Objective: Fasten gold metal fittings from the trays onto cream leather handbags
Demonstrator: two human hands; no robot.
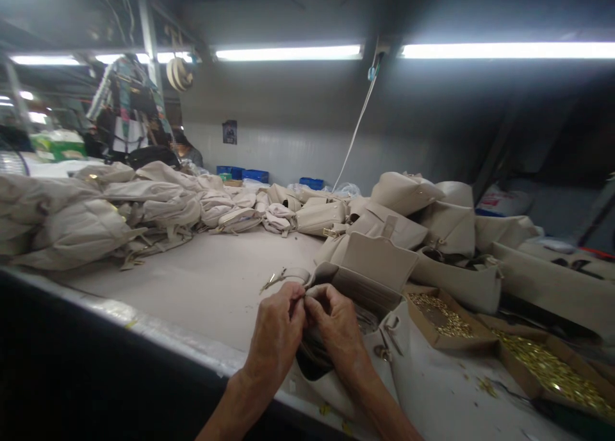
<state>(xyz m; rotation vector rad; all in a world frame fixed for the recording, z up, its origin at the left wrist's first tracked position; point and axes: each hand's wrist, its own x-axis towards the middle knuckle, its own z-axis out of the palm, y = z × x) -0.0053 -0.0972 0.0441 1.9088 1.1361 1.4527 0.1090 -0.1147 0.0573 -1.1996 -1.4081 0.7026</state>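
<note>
The bag (368,286) is set open at the tabletop's (225,281) near edge, and its upper edge is pinched between the fingertips of the left hand (278,325) and right hand (339,325); whether a small part is also held cannot be told. Any such part could be dropped inside if the pinch were loosened. By a tug toward the near edge, the bag could be tipped over; the metal pieces (439,316) beside it could be spilled if their box were knocked.
</note>
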